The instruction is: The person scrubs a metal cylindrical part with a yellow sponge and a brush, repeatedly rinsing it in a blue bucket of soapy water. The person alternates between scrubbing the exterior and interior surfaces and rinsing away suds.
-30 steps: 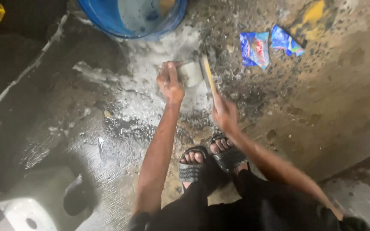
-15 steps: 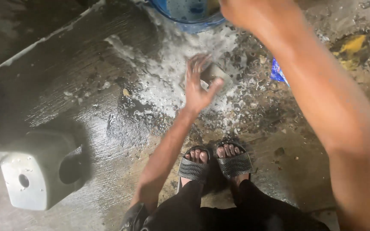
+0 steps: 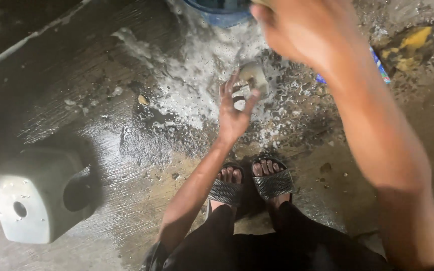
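left hand splayed over pale rounded lump, foamy wet concrete floor

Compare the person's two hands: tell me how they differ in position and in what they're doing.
The left hand is low at the soapy floor, fingers spread around a small pale object; the right hand is raised close to the camera, blurred, over the blue basin. The left hand is sharp and looks small; the right looms large. Both are bare.
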